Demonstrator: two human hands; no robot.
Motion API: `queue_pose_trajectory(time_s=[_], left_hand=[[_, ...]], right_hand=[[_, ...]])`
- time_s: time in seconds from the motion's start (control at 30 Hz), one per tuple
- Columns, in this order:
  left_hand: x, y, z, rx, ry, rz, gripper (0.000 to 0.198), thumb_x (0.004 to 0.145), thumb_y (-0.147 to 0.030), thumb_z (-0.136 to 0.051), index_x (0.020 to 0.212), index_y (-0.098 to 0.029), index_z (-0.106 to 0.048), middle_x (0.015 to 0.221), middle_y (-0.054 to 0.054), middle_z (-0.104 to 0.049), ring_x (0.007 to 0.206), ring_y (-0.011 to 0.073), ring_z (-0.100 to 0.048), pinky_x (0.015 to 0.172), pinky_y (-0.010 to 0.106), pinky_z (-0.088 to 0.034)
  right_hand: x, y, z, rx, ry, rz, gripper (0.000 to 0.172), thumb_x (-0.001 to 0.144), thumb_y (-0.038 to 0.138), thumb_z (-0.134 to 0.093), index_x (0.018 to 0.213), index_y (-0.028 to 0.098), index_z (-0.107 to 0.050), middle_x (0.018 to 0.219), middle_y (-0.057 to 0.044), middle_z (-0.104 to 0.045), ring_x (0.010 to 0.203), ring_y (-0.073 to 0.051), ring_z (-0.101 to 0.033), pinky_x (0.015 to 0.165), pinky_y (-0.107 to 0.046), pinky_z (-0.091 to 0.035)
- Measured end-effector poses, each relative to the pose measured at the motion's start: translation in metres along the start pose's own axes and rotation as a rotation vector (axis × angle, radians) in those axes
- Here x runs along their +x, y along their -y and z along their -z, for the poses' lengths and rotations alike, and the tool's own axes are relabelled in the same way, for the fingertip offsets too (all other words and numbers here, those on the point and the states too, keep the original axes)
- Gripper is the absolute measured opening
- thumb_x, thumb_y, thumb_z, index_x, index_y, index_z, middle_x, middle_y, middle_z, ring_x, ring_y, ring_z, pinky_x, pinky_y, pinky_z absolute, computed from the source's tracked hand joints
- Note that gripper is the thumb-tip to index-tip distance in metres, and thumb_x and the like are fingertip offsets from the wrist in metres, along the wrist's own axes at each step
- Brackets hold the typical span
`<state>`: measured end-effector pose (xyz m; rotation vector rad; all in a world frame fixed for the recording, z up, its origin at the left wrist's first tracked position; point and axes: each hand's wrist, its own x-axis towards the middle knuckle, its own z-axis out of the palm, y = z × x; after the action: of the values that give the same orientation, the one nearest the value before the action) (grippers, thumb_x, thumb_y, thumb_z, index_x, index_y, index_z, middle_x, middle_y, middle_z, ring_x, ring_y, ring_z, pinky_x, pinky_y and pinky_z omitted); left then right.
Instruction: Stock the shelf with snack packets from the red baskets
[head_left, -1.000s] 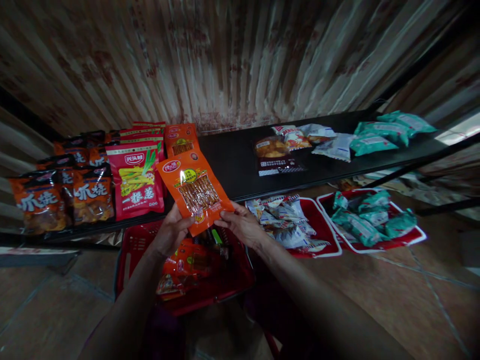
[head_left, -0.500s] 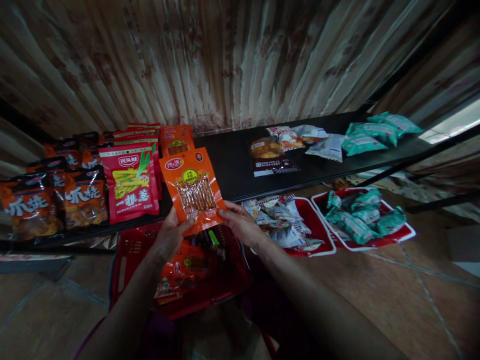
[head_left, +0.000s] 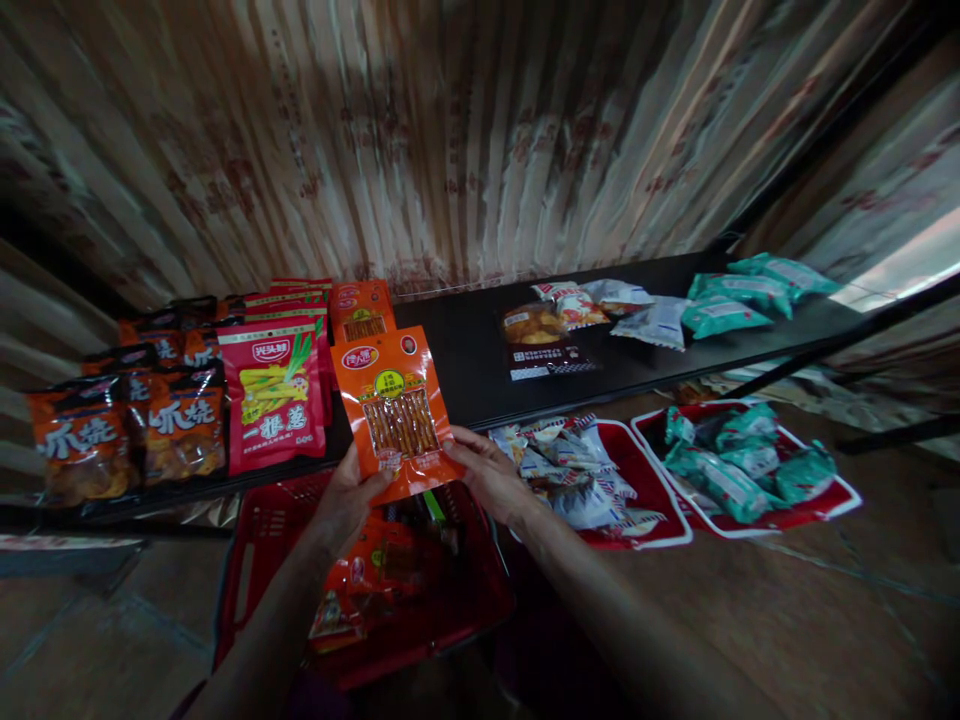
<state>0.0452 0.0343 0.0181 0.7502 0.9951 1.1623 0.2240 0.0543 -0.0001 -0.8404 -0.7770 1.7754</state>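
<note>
Between fingers, flat packet, glossy, orange

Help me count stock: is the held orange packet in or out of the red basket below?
Out: left hand and right hand hold the orange packet near its bottom, above the red basket.

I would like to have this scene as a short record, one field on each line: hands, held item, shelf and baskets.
Held item: orange bag, printed front toward the camera
Left hand: grips its lower left corner
Right hand: grips its lower right edge
Black shelf, left part: black-and-orange bags, pink-red bag
Shelf, right part: brown-labelled pack, teal packets
Basket below hands: red basket, orange packaging inside
Baskets at right: pale packets in one, teal packets in the other
</note>
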Motion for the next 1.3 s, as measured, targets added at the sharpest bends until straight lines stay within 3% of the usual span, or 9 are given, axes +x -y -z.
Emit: queue_pose_trajectory(time_s=[0.3, 0.47, 0.6, 0.7, 0.83, 0.93, 1.03, 1.13, 1.3], left_hand=[[0.0, 0.008, 0.012, 0.038, 0.065, -0.01, 0.057, 0.072, -0.016, -0.069, 0.125, -0.023, -0.05, 0.12, 0.005, -0.063, 0.113, 0.0227, -0.056, 0.101, 0.039, -0.04], [0.001, 0.004, 0.005, 0.043, 0.05, -0.076, 0.054, 0.072, -0.018, -0.069, 0.123, -0.021, -0.051, 0.116, 0.006, -0.065, 0.11, 0.0229, -0.058, 0.098, 0.039, -0.042], [0.003, -0.001, -0.005, 0.072, 0.019, -0.151, 0.071, 0.075, -0.018, -0.065, 0.137, -0.027, -0.033, 0.124, 0.006, -0.06, 0.112, 0.0219, -0.057, 0.098, 0.039, -0.043], [0.006, 0.0, -0.008, 0.156, -0.084, -0.246, 0.085, 0.074, -0.018, -0.066, 0.143, -0.031, -0.018, 0.137, 0.008, -0.048, 0.122, 0.0226, -0.049, 0.103, 0.04, -0.037], [0.008, 0.004, -0.011, 0.362, -0.218, -0.462, 0.064, 0.071, -0.019, -0.069, 0.13, -0.03, -0.047, 0.151, 0.003, -0.024, 0.14, 0.0261, -0.02, 0.112, 0.039, -0.021], [0.006, 0.004, -0.016, 0.461, -0.209, -0.544, 0.047, 0.074, -0.02, -0.065, 0.119, -0.03, -0.058, 0.153, -0.001, -0.018, 0.141, 0.0252, -0.013, 0.115, 0.038, -0.011], [0.003, 0.003, -0.023, 0.448, -0.151, -0.533, 0.046, 0.079, -0.026, -0.062, 0.125, -0.03, -0.054, 0.152, 0.0, -0.024, 0.141, 0.0229, -0.014, 0.115, 0.038, -0.009], [0.001, 0.006, -0.025, 0.322, -0.065, -0.432, 0.049, 0.084, -0.035, -0.056, 0.132, -0.029, -0.046, 0.15, 0.001, -0.031, 0.14, 0.0206, -0.018, 0.115, 0.035, -0.012], [-0.003, 0.021, -0.019, 0.005, 0.036, -0.218, 0.058, 0.078, -0.046, -0.062, 0.131, -0.027, -0.047, 0.134, 0.005, -0.053, 0.13, 0.0231, -0.04, 0.11, 0.034, -0.028]], right_hand=[[0.001, 0.004, -0.005, 0.017, -0.036, -0.034, 0.028, 0.061, 0.037, -0.079, 0.084, 0.022, -0.073, 0.077, 0.0, -0.074, 0.069, -0.017, -0.066, 0.071, -0.03, -0.051], [0.001, 0.006, -0.008, 0.03, -0.041, -0.009, 0.032, 0.06, 0.037, -0.08, 0.086, 0.02, -0.073, 0.082, -0.003, -0.074, 0.074, -0.019, -0.067, 0.075, -0.033, -0.05], [0.002, 0.008, -0.009, 0.056, -0.056, -0.002, 0.032, 0.06, 0.035, -0.081, 0.087, 0.021, -0.073, 0.083, -0.003, -0.075, 0.076, -0.02, -0.068, 0.076, -0.034, -0.05], [0.003, 0.009, -0.011, 0.061, -0.069, 0.007, 0.031, 0.06, 0.034, -0.081, 0.087, 0.021, -0.073, 0.082, -0.003, -0.075, 0.077, -0.019, -0.068, 0.077, -0.034, -0.051], [0.002, 0.012, -0.015, 0.063, -0.093, 0.035, 0.031, 0.059, 0.035, -0.081, 0.085, 0.021, -0.073, 0.082, -0.003, -0.075, 0.077, -0.021, -0.067, 0.076, -0.035, -0.051], [-0.001, 0.012, -0.018, 0.033, -0.1, 0.059, 0.031, 0.061, 0.037, -0.08, 0.087, 0.023, -0.073, 0.082, -0.003, -0.074, 0.074, -0.021, -0.067, 0.076, -0.037, -0.051], [-0.005, 0.012, -0.019, -0.128, -0.063, 0.165, 0.027, 0.069, 0.039, -0.074, 0.093, 0.027, -0.073, 0.089, -0.002, -0.073, 0.08, -0.022, -0.066, 0.08, -0.039, -0.05], [-0.011, 0.009, -0.021, -0.517, 0.015, 0.398, 0.022, 0.08, 0.032, -0.064, 0.099, 0.027, -0.072, 0.095, -0.004, -0.071, 0.089, -0.023, -0.064, 0.083, -0.038, -0.049], [-0.022, -0.009, -0.03, -0.99, 0.104, 0.794, 0.036, 0.081, 0.018, -0.057, 0.115, 0.026, -0.064, 0.099, -0.009, -0.064, 0.093, -0.021, -0.061, 0.082, -0.035, -0.052]])
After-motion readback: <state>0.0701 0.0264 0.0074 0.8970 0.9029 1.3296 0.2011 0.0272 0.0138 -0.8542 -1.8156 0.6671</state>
